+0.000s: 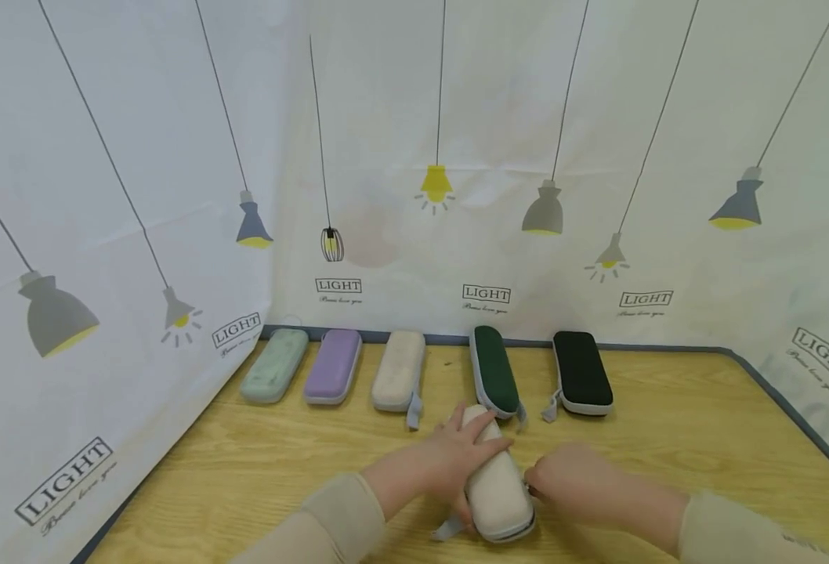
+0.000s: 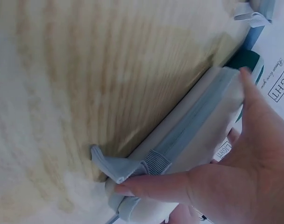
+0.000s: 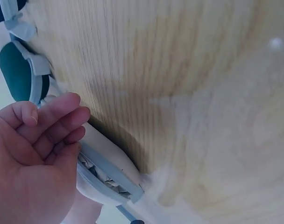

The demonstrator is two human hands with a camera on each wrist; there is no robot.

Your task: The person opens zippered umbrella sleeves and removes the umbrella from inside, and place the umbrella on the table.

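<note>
A cream zip case point(image 1: 501, 495) lies on the wooden table, a pale fabric loop point(image 2: 115, 167) at one end. My left hand point(image 1: 453, 458) grips it from the left, thumb along the zipped side and fingers spread over its top. At the opposite long side, my right hand point(image 1: 577, 479) has thumb and fingertips curled together at the zip; the pull itself is mostly hidden by them. Between that hand and the case's near end, the zip point(image 3: 104, 176) is parted, with crinkled contents showing in the gap. Just beyond the case's far end is a green case point(image 1: 495, 370).
Along the back edge of the table point(image 1: 704, 446) stand mint point(image 1: 276, 366), purple point(image 1: 333, 366), off-white point(image 1: 399, 370) and black point(image 1: 583, 371) cases. A white backdrop point(image 1: 386, 117) printed with lamps rises behind and at both sides.
</note>
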